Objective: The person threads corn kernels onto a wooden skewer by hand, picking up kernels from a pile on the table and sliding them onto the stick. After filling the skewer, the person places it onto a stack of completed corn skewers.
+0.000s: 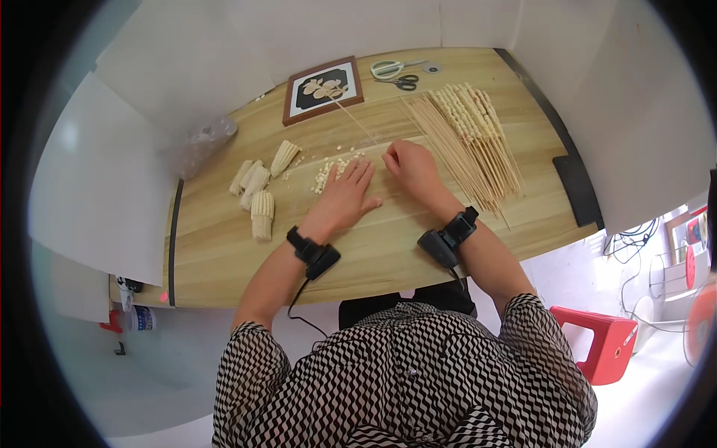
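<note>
My left hand point(347, 196) lies flat on the wooden table with its fingers apart, its fingertips at a scatter of loose corn kernels point(323, 179). Just right of it, my right hand point(413, 168) is closed in a pinch on a thin wooden skewer point(351, 117), which points up and left to the picture frame. Partly stripped corn cobs point(261, 216) lie left of my hands, with another cob point(284, 159) nearer the kernels. To the right rest many bare skewers point(441, 142) and a row of skewers threaded with kernels point(467, 112).
A brown picture frame point(323, 89) lies at the back, beside light-handled scissors point(387, 69) and black scissors point(407, 82). A clear plastic bag point(202, 145) is at the left edge. The table point(358, 261) has white panels around it. A red stool point(609, 347) stands at the lower right.
</note>
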